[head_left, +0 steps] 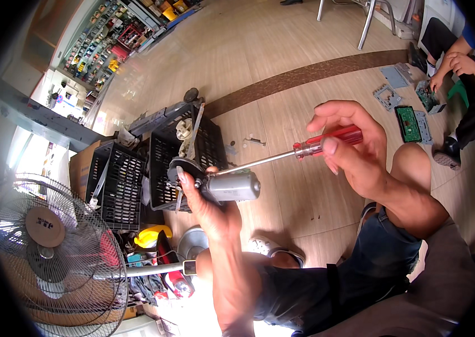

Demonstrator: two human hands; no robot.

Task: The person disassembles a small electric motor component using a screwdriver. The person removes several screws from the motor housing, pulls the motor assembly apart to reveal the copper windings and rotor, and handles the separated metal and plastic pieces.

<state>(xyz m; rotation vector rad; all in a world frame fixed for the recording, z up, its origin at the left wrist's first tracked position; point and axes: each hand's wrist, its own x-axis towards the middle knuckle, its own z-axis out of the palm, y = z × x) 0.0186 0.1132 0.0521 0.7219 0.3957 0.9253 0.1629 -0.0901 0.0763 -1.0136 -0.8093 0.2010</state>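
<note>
My left hand [209, 210] is wrapped round a small electric motor [234, 186] with a grey metal can and a dark round housing at its left end. The thumb presses on the housing. In my right hand [361, 151] is a screwdriver [335, 140] with a clear red handle, gripped between thumb and fingers, some of them raised. Its long steel shaft slants down to the left, and the tip meets the motor near where the can joins the housing. The exact spot under the tip is too small to make out.
Black plastic crates [161, 168] holding parts stand left of the motor. A fan [46, 241] fills the lower left, above tools and a yellow item [153, 236]. At the right, another person's hands [445, 70] work among circuit boards [408, 124]. Small metal pieces [255, 141] lie on the floor.
</note>
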